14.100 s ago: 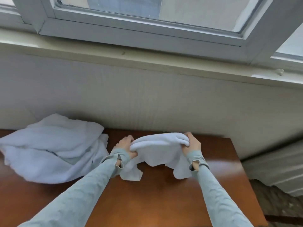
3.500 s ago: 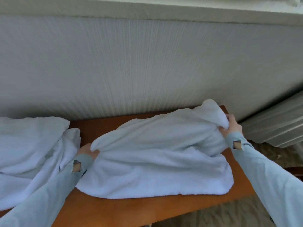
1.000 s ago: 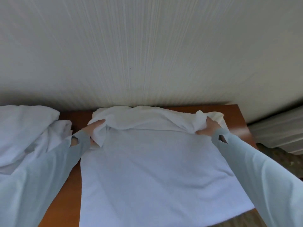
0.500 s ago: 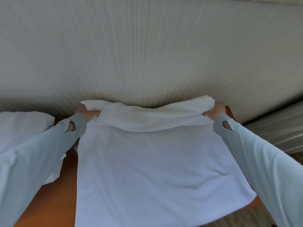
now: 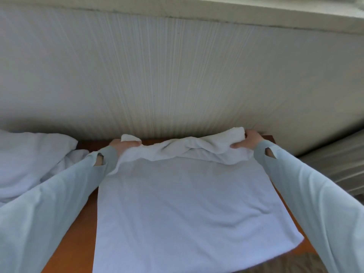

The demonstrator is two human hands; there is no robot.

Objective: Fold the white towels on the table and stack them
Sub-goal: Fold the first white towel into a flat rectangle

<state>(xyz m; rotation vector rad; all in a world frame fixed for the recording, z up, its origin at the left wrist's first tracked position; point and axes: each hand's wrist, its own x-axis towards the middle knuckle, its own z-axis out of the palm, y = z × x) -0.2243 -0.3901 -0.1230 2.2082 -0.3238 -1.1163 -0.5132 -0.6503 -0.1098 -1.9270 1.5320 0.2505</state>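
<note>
Our left hand (image 5: 123, 145) and right hand (image 5: 248, 141) each grip the towel (image 5: 187, 203) at its far corners, along the desk (image 5: 78, 229) back edge; the near edge lies toward us.

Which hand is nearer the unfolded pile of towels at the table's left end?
Left. The left hand grips the spread towel at its far corner beside the pile; the right hand grips the opposite far corner.
</note>
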